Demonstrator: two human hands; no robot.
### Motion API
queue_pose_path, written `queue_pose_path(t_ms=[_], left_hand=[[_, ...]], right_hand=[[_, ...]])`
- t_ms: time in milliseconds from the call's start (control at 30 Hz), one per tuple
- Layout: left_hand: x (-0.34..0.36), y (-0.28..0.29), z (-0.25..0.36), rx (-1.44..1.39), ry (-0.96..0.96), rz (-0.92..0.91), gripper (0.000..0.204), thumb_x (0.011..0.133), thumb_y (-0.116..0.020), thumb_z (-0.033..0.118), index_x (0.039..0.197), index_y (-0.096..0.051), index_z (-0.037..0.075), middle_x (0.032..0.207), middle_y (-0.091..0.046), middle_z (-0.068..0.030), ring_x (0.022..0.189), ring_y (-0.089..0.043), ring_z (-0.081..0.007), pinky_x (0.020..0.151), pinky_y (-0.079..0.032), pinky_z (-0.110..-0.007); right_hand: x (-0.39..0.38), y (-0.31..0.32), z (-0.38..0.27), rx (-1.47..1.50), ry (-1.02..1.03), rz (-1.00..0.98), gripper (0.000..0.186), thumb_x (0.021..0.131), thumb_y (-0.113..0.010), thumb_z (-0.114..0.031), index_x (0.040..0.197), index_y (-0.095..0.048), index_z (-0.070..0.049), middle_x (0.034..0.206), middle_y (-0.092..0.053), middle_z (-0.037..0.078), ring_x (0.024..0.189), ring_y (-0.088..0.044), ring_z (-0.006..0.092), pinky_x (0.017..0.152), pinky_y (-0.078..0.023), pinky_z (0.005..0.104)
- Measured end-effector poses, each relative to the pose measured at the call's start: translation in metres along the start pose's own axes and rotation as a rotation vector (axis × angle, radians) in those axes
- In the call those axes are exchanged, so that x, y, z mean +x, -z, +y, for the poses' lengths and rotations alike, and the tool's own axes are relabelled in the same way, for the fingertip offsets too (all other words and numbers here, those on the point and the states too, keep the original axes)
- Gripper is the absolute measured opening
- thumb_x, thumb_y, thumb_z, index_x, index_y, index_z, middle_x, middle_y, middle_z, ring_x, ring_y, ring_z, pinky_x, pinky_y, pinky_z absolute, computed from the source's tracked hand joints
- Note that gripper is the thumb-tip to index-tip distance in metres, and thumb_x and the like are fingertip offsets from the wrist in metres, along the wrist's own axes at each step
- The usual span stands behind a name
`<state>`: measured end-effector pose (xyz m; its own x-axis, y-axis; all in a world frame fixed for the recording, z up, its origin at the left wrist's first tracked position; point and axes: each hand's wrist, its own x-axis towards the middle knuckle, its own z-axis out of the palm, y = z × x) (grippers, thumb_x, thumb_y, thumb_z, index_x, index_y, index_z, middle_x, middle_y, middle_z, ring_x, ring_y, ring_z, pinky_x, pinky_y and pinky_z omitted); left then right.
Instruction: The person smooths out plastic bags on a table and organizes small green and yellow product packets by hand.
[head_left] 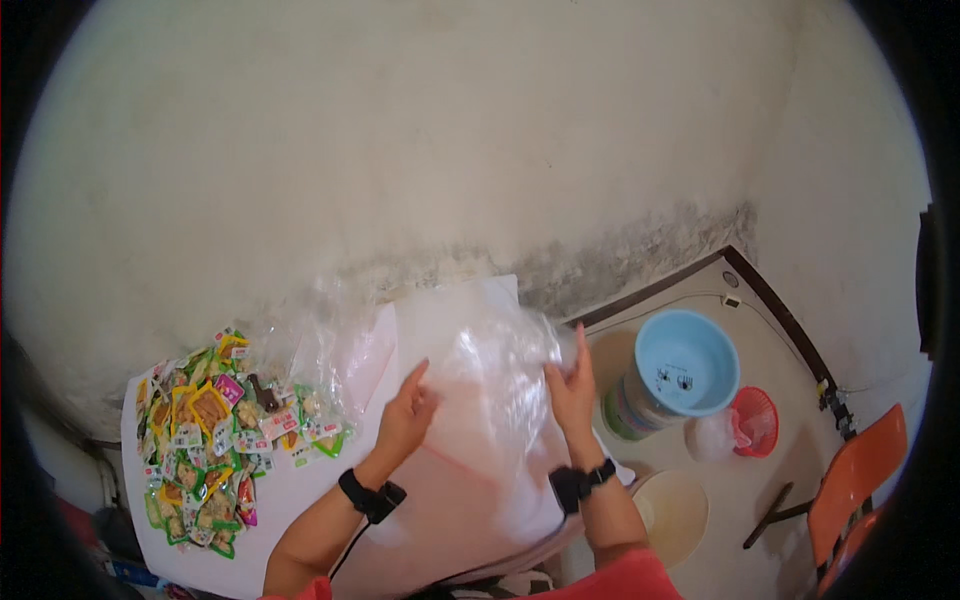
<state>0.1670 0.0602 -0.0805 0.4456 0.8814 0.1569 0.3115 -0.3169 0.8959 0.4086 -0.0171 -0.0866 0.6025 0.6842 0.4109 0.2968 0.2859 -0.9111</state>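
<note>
On my feed, I see packets (pixel 205 430) on the table (pixel 275 490), left of a plastic bag (pixel 490 375). To the right, a basin (pixel 685 350) tops a bucket (pixel 626 408).

- small packets (pixel 207 408) over on the left are showing loads of little white labels (pixel 280 424), but the print's coming out way too tiny to read
- blue basin (pixel 700 345) on the right is sporting small dark marks (pixel 664 380) inside, and I'm not making out whether they're lettering or pictures
- tub (pixel 628 410) under it is wearing a greenish printed wrap, nothing readable there either
</note>
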Motion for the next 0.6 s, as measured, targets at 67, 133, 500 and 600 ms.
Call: queue_pose_path(t_ms=[67, 133, 500, 600], left_hand=[[0.039, -0.001, -0.015, 0.025, -0.065, 0.085, 0.062, 0.081, -0.056, 0.003, 0.138, -0.035, 0.015, 0.084, -0.059, -0.0114, 0.06, -0.051, -0.0137, 0.058, -0.043, -0.027], [0.075, -0.003, -0.037, 0.02, -0.115, 0.196, 0.067, 0.079, -0.054, -0.001, 0.139, -0.032, 0.017, 0.09, -0.059, -0.0141, 0.061, -0.05, -0.014, 0.059, -0.043, -0.027], [0.109, -0.028, -0.115, 0.223, 0.002, 0.132, 0.063, 0.077, -0.053, 0.0, 0.137, -0.034, 0.009, 0.097, -0.052, -0.0235, 0.089, -0.053, -0.0386, 0.078, -0.044, -0.04], [0.1, -0.028, -0.104, 0.159, -0.016, 0.203, 0.064, 0.078, -0.052, 0.0, 0.138, -0.032, 0.009, 0.102, -0.049, -0.0251, 0.09, -0.052, -0.0389, 0.079, -0.044, -0.041]], right_hand=[[0.062, -0.032, 0.024, -0.142, 0.172, 0.008, 0.068, 0.078, -0.057, -0.001, 0.139, -0.027, -0.005, 0.127, -0.046, 0.017, 0.097, -0.057, 0.0224, 0.077, -0.047, 0.0304], [0.107, -0.071, 0.043, -0.24, 0.265, 0.011, 0.067, 0.079, -0.058, -0.002, 0.138, -0.029, -0.007, 0.122, -0.051, 0.018, 0.09, -0.06, 0.0243, 0.073, -0.048, 0.0308], [0.124, -0.148, 0.136, -0.797, 0.097, -0.215, 0.067, 0.078, -0.063, -0.017, 0.138, -0.032, -0.015, 0.127, -0.043, 0.024, 0.114, -0.045, 0.0349, 0.086, -0.042, 0.0475], [0.111, -0.15, 0.106, -1.074, 0.283, -0.346, 0.067, 0.08, -0.062, -0.028, 0.139, -0.031, -0.016, 0.143, -0.022, 0.024, 0.132, -0.02, 0.0381, 0.097, -0.029, 0.0586]])
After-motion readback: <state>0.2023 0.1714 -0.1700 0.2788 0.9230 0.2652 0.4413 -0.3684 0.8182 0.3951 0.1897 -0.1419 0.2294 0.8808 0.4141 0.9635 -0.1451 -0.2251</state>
